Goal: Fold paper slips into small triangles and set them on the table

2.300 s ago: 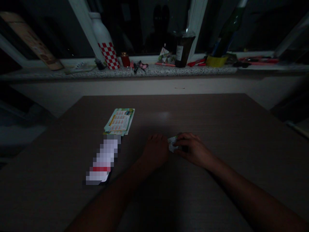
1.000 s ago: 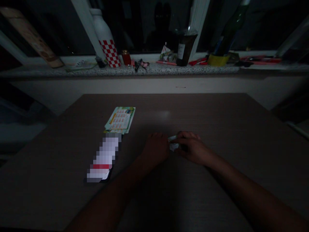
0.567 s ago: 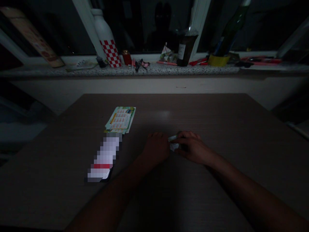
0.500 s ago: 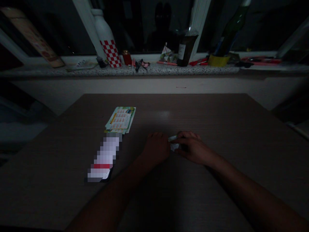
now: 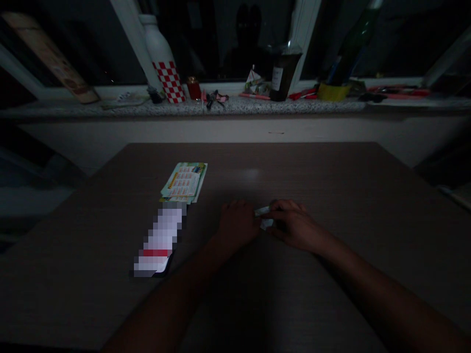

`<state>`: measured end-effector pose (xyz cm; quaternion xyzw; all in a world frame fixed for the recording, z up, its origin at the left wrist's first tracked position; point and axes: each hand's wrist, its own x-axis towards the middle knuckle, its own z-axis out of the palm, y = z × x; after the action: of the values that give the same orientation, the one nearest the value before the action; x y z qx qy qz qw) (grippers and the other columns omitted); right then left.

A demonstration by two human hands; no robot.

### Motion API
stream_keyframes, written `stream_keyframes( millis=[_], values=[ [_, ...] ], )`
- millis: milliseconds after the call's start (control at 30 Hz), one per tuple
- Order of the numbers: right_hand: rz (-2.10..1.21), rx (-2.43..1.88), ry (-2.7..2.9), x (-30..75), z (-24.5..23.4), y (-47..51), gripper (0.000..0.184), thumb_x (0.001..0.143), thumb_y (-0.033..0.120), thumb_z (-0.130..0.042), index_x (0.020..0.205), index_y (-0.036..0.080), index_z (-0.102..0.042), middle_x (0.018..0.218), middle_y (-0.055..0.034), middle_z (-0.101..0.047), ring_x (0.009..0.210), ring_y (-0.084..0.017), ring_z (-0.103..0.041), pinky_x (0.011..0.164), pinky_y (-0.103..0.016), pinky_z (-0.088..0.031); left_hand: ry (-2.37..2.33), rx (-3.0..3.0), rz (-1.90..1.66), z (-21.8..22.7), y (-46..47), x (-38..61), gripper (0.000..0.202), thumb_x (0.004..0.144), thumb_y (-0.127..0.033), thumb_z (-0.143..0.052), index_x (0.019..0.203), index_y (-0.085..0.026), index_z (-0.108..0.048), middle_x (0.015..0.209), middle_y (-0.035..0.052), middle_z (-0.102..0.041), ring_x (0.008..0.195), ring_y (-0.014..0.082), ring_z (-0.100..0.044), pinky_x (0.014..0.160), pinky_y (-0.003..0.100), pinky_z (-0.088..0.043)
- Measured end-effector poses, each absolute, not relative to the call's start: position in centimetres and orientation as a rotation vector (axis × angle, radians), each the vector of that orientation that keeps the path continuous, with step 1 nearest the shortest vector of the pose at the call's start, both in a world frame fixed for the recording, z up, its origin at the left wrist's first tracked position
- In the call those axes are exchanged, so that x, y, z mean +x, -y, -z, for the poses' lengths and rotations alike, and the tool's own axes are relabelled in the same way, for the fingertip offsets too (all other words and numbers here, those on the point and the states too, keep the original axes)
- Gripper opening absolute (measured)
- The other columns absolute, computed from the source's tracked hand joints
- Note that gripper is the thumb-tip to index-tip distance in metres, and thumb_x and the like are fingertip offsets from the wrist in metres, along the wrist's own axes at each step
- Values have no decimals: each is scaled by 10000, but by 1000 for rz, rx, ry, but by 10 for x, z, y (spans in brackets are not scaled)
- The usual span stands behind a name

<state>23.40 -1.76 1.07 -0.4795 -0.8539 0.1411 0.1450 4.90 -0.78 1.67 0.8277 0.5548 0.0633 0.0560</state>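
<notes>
A small pale piece of paper (image 5: 266,224), possibly folded, lies low over the table between my two hands. My left hand (image 5: 239,223) is closed at its left edge, knuckles up, with the fingertips partly hidden. From the other side my right hand (image 5: 294,224) pinches the paper, its index finger reaching across the top and its thumb below. Dim light hides the paper's exact shape. To the left lies a stack of printed cards (image 5: 184,181) with rows of small red print. Just in front of the stack is a phone (image 5: 162,238) with a lit, blurred screen.
The brown wooden table (image 5: 312,171) ends at a wall under a stone windowsill (image 5: 235,107). Along the sill stand a white bottle with red checks (image 5: 169,73), a dark cup (image 5: 285,76), a green bottle (image 5: 353,44), a small red jar (image 5: 193,88) and assorted clutter.
My left hand has shifted very slightly to the left, showing a little more of the paper's upper edge. The right hand, phone and cards look the same.
</notes>
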Motion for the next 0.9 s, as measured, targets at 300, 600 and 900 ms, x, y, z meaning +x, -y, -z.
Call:
stream_keyframes(
  millis=[300,600,900],
  values=[
    [-416,-1379,2467,235,-11,17,354,789,305,-629,1142,329,-622,1055,-53,-576,1003,-247,-498,846,-395,-340,-1690,2478,-183,-18,7,49,292,838,-409,-458,851,-165,-618,947,103,-622,938,271,-556,803,410,-384],
    [-396,-1384,2468,234,-10,17,362,764,277,-647,1124,311,-632,1058,-54,-579,1010,-255,-491,851,-398,-340,-1709,2453,-148,-21,6,51,393,757,-541,-505,838,-179,-634,947,104,-625,930,289,-562,813,452,-393],
    [-433,-1355,2453,235,-9,17,335,793,304,-623,1128,316,-633,1065,-56,-578,1021,-251,-496,873,-407,-339,-1714,2454,-138,-20,4,50,349,807,-476,-465,828,-176,-641,937,108,-632,928,279,-567,811,437,-390]
  ],
)
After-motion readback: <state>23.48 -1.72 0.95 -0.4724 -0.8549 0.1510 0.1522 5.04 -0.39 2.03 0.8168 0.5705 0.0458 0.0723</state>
